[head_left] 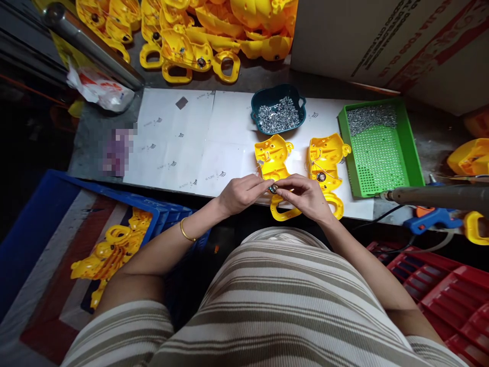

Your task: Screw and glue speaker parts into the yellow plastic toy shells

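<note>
Grey bench (430, 135) with white paper (179, 137), teal bowl (267, 92), green tray (345, 148), yellow shells (272, 155).

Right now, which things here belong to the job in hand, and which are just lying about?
In use: left hand, right hand, small round part, yellow shell beneath, second yellow shell, screw bowl, green screw tray.
Lying about: plastic bag, blue glue gun, cardboard box, red crate.

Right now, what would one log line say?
left hand pinches part | right hand pinches part | over yellow shell | beside: second shell, screw bowl, green tray
</note>
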Demonstrator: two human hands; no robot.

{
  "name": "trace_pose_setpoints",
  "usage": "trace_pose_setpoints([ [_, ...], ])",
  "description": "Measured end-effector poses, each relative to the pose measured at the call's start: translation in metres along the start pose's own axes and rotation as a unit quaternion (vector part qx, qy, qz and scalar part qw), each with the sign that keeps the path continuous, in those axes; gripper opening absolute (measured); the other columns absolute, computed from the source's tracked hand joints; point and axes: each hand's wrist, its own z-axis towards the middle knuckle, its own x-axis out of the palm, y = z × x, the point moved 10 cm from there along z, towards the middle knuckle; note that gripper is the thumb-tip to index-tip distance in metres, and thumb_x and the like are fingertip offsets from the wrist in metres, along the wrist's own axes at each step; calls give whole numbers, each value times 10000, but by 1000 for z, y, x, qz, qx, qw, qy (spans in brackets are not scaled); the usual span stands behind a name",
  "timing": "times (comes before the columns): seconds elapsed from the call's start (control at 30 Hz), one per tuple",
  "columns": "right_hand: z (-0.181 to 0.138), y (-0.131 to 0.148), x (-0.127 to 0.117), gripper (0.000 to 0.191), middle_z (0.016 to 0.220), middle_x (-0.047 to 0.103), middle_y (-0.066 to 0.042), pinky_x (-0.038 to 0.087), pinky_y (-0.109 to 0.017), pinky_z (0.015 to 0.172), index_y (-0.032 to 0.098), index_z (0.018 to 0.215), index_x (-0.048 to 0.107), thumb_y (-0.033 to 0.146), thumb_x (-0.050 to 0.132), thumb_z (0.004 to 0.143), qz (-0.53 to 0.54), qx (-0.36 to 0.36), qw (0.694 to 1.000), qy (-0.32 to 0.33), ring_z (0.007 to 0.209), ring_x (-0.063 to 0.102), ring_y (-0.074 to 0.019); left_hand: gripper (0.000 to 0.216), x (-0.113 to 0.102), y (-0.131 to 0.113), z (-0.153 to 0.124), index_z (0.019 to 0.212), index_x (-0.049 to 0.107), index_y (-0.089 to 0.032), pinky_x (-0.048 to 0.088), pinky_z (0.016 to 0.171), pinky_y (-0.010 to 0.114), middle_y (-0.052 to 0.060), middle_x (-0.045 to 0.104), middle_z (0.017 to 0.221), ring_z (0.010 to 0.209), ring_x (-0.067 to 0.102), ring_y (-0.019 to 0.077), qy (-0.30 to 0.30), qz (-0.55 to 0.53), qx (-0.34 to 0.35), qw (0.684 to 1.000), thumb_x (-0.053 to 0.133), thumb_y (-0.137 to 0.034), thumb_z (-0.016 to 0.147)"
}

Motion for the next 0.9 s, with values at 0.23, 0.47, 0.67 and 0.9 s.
trace_pose_setpoints([
  [0.23, 7, -6, -17, 201, 850, 690, -44, 501, -270, 672, 172, 921, 719, 334, 646, 828, -117, -3, 992, -48, 677, 626, -125, 231, 10, 57, -30, 1078, 713, -201, 587, 727, 246, 60, 741, 952, 801, 699, 133, -54, -233, -275, 931, 590, -275, 897],
  [0.47, 17, -14, 1, 267, 979, 655, -62, 389, -277, 611, 215, 1047, 690, 380, 524, 917, -392, 27, 920, -7, 784, 623, -181, 375, 54, 90, -103, 1034, 694, -175, 383, 409, 129, 64, 646, 980, 530, 528, 27, -274, -462, -607, 586, 646, -480, 821],
  [0.67, 18, -17, 11, 318, 1042, 635, -63, 300, -287, 558, 225, 1094, 654, 405, 436, 949, -468, 57, 882, 1, 816, 614, -195, 458, 56, 72, -90, 1217, 589, -204, 505, 615, 169, 89, 617, 1122, 787, 587, 102, -216, -380, -569, 697, 590, -498, 867],
  [0.9, 18, -20, 14, 369, 1066, 623, -92, 287, -290, 560, 206, 1122, 631, 412, 366, 969, -492, 65, 868, 23, 822, 613, -203, 592, 58, 51, -63, 1349, 423, -259, 566, 663, 209, 110, 384, 1380, 804, 594, 85, -168, -314, -480, 801, 656, -265, 805],
])
